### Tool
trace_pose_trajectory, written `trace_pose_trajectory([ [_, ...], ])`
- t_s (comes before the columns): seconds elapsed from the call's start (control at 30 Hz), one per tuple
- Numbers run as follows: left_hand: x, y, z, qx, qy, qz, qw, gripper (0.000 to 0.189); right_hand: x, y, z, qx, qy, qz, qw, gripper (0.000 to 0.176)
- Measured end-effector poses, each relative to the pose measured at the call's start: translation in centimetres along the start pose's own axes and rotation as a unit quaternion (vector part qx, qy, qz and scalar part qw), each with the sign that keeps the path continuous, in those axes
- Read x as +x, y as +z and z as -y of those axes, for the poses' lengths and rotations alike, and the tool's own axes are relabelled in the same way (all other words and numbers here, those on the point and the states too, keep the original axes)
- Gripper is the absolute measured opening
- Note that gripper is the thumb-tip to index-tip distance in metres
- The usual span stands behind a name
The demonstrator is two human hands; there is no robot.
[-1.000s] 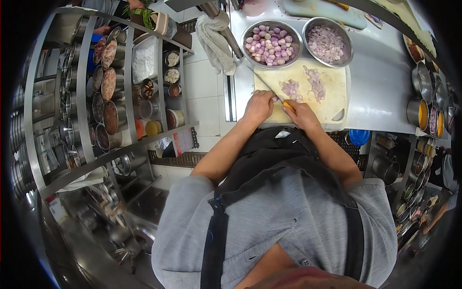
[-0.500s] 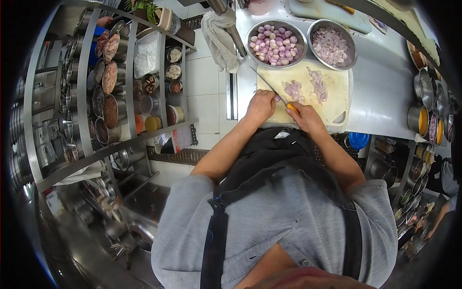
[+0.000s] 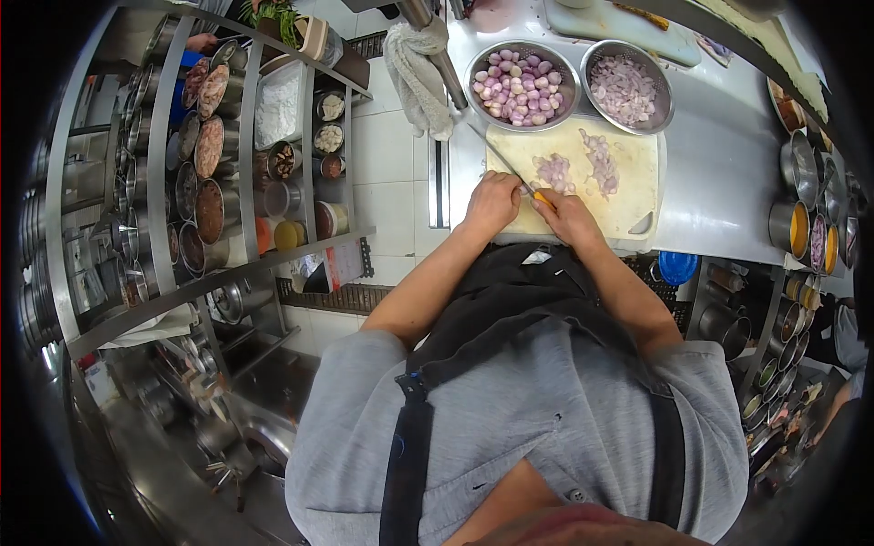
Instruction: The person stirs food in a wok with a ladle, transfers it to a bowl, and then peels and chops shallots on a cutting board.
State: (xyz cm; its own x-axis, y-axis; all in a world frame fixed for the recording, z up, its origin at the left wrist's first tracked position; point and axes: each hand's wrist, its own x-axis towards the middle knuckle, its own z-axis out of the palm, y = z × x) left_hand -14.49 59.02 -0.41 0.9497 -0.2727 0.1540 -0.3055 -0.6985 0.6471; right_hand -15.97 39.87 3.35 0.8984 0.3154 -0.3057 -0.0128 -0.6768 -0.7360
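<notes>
A knife (image 3: 503, 156) with a yellow handle lies slantwise over the left part of the cream cutting board (image 3: 637, 173). My right hand (image 3: 564, 217) is wrapped round its handle. Beside the blade, my left hand (image 3: 494, 200) is closed at the board's left edge; what its fingers hold is too small to make out. Two heaps of chopped shallot (image 3: 555, 173) rest on the board ahead of my hands. Behind the board are a perforated bowl of whole peeled shallots (image 3: 519, 86) and a perforated bowl of chopped shallots (image 3: 626, 89).
A pale board (image 3: 619, 32) lies at the back of the steel counter (image 3: 715, 164). A towel (image 3: 419, 77) hangs by a metal post at the counter's left. Steel shelving (image 3: 164, 146) with food containers stands at left; metal pots (image 3: 790, 227) are at right. Part of another person shows at far right.
My right hand has moved slightly left with the knife handle, closer to my left hand. My left hand has hardly moved.
</notes>
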Motion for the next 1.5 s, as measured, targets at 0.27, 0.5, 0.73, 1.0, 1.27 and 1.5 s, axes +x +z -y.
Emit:
trace_pose_trajectory([
  [0.27,-0.1,0.2,0.0,-0.003,0.009,-0.01,1.0,0.009,-0.8,-0.7,0.2,0.05,0.04,0.024,0.998,0.037],
  [0.5,-0.3,0.4,-0.1,-0.007,-0.001,-0.02,1.0,0.009,-0.1,1.6,-3.4,0.043,0.016,-0.016,0.999,0.036],
  [0.73,-0.4,0.6,0.1,0.014,0.071,-0.007,0.997,0.025,-2.0,-0.6,-4.6,0.035,0.038,-0.018,0.998,0.033],
  [1.0,0.2,0.4,-0.8,0.03,-0.061,-0.009,0.998,0.017,-2.4,-1.0,-2.6,-0.016,0.03,-0.011,0.999,0.039],
  [1.27,-0.5,1.7,0.4,-0.019,-0.086,0.0,0.996,0.019,-2.9,-0.5,-0.9,-0.012,0.006,-0.018,1.0,0.039],
  [1.5,-0.2,1.5,0.9,-0.02,-0.029,-0.036,0.999,0.015,-2.6,-0.1,-1.9,0.005,0.015,-0.014,1.0,0.039],
])
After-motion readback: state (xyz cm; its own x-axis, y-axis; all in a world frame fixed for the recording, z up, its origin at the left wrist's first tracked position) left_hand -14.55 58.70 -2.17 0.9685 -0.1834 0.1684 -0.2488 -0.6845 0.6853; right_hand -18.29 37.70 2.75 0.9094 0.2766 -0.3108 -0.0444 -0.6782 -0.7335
